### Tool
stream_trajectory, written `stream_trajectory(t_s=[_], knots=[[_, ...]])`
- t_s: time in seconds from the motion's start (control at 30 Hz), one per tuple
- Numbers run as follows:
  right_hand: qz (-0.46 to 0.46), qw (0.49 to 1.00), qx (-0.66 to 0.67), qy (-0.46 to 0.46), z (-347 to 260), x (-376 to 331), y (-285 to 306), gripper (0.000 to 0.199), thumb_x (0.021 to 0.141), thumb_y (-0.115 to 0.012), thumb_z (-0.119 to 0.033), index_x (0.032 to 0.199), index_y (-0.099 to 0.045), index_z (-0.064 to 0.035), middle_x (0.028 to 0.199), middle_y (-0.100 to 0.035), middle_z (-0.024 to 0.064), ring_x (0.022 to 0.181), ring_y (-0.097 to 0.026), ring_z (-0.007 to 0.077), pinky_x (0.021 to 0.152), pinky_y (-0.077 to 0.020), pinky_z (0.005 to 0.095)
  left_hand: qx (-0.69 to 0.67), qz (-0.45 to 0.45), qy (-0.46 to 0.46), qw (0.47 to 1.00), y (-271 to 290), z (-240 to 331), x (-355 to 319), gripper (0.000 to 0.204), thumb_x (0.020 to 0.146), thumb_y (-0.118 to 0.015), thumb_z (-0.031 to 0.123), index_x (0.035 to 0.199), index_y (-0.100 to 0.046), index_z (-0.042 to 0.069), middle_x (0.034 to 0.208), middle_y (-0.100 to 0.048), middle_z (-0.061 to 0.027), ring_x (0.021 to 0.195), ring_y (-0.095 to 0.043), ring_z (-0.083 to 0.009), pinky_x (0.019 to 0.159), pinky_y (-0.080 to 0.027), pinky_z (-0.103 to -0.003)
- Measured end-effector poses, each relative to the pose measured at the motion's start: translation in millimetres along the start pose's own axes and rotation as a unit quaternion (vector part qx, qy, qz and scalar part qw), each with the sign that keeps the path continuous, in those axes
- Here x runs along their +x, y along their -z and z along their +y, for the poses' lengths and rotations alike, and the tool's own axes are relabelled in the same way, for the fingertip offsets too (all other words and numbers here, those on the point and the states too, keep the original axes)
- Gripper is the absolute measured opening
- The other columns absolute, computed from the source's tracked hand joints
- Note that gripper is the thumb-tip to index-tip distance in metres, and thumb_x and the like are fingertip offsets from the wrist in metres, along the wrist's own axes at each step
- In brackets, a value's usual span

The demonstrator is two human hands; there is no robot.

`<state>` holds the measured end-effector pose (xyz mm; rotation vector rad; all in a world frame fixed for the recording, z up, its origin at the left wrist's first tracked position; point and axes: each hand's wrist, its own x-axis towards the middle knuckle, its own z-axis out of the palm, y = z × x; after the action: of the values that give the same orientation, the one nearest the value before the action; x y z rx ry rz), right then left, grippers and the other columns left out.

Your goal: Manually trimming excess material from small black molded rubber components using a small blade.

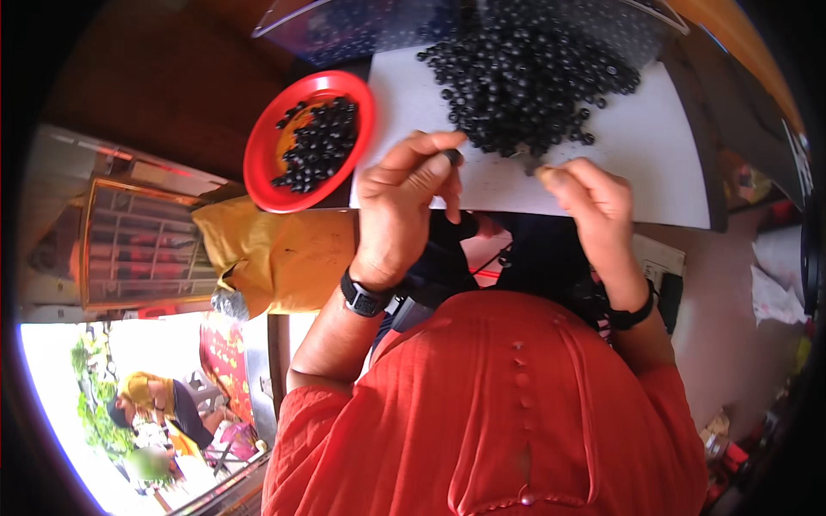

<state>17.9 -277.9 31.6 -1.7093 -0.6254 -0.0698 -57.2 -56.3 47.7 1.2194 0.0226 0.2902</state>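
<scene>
One black bead-like piece (451, 156) is pinched between the thumb and fingers of the left hand (396, 193), above the near part of one white board (667, 168), while the fingertips of the right hand (598, 206) are pressed together on one small greyish item (530, 165), too blurred to be identified. In one red plate (259, 168) at left, a dark cluster (317, 150) is held; farther right, a larger black heap (525, 82), too dense to be counted, is piled beside one clear plastic container (344, 33), cut off at the far edge.
</scene>
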Motion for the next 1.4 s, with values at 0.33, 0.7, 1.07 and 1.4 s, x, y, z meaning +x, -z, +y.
stream_trajectory(t_s=[0.33,0.7,1.07,1.4], knots=[[0.056,0.986,0.136,-0.079,-5,5,25,0.03,0.105,-0.065,-0.023,0.088,-0.07,0.002,0.07,-0.059,-0.0004,0.06,-0.05,0.0053,0.053,-0.0336,0.0231,0.705,0.17,-0.271,0.633,95,52,24,0.028,0.088,-0.072,0.0,0.114,-0.077,0.008,0.105,-0.069,-0.0088,0.092,-0.065,-0.0213,0.078,-0.055,-0.033],[0.068,0.993,0.08,-0.056,-12,-4,39,0.028,0.1,-0.072,-0.021,0.085,-0.07,0.0018,0.069,-0.058,-0.0022,0.061,-0.046,0.0045,0.054,-0.0374,0.0223,0.599,-0.12,-0.321,0.724,-53,-44,38,0.013,0.074,-0.075,0.003,0.083,-0.065,0.003,0.087,-0.056,-0.0109,0.086,-0.061,-0.0298,0.067,-0.055,-0.042],[0.035,0.998,0.037,-0.04,5,-1,40,0.03,0.099,-0.072,-0.019,0.078,-0.065,0.0025,0.06,-0.047,-0.0018,0.059,-0.037,0.006,0.052,-0.0315,0.0272,0.64,-0.124,-0.305,0.694,-52,-36,34,0.012,0.077,-0.073,0.004,0.085,-0.063,0.002,0.089,-0.057,-0.0116,0.085,-0.061,-0.0314,0.068,-0.056,-0.041],[-0.034,0.996,-0.075,-0.02,-2,5,18,0.028,0.099,-0.072,-0.018,0.081,-0.066,0.0032,0.064,-0.045,-0.0033,0.061,-0.037,0.0047,0.053,-0.03,0.0266,0.643,-0.026,-0.247,0.724,0,-21,20,0.01,0.081,-0.07,-0.001,0.091,-0.069,0.001,0.091,-0.06,-0.0129,0.088,-0.062,-0.0343,0.073,-0.054,-0.044]])
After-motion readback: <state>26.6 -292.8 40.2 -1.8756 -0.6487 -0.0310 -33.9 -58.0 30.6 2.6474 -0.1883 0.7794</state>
